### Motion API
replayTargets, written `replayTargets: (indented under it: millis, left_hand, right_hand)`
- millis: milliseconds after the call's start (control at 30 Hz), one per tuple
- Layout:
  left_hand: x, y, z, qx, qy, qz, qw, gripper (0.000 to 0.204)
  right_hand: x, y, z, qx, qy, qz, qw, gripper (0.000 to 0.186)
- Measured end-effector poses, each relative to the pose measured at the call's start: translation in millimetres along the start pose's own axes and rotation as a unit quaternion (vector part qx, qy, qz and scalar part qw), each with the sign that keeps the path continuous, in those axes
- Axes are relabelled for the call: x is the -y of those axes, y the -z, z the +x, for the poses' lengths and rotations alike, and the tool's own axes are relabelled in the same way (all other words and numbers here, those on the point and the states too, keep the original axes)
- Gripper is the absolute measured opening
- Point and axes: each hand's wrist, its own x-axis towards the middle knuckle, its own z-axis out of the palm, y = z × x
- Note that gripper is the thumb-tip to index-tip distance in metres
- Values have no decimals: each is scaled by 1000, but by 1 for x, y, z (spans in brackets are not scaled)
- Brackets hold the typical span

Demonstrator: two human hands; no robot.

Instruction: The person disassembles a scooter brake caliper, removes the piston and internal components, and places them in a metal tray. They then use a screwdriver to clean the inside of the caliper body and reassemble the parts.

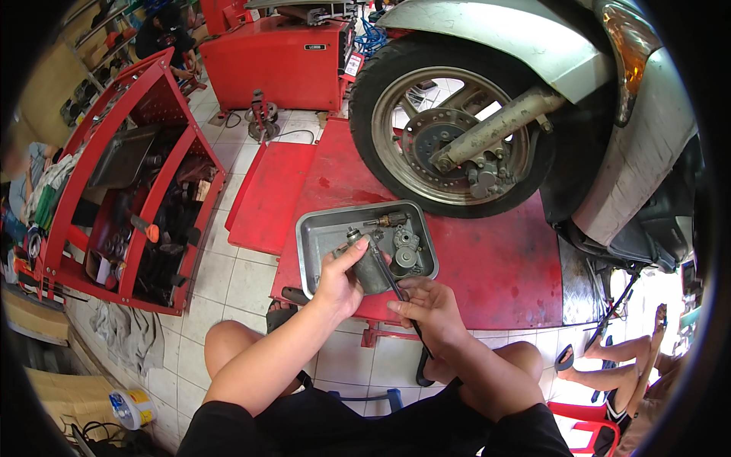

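Note:
My left hand (344, 276) is closed around a grey metal cylinder (371, 273), a motor-like part with a narrower stub at its top end. It is held tilted over the near part of a grey metal tray (304, 236). Fingers of my right hand (429, 311) pinch a long, thin black rod (396, 287). Its upper end lies along the cylinder's right side, and its lower end sticks out below my palm. Whether it is a tool or a cable I cannot tell. In the tray lie a metal carburetor-like part (406, 251) and a small dark fitting with a brass-coloured end (393, 220).
The tray rests on a red platform (487, 282). A motorcycle's front wheel (449, 137) stands just beyond it. On the left is a red tool cart (145, 190); behind, a red machine (270, 65). A white bucket (133, 409) sits lower left. Another person's legs (620, 365) show at right.

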Motion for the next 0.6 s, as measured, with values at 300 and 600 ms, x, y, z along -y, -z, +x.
replayTargets:
  millis: [300,600]
  left_hand:
    - [3,-7,8,8,-26,84,996,31]
    - [0,7,22,-44,-68,82,993,27]
  right_hand:
    - [5,2,2,-33,-4,29,999,36]
    - [-20,11,9,22,87,-139,986,37]
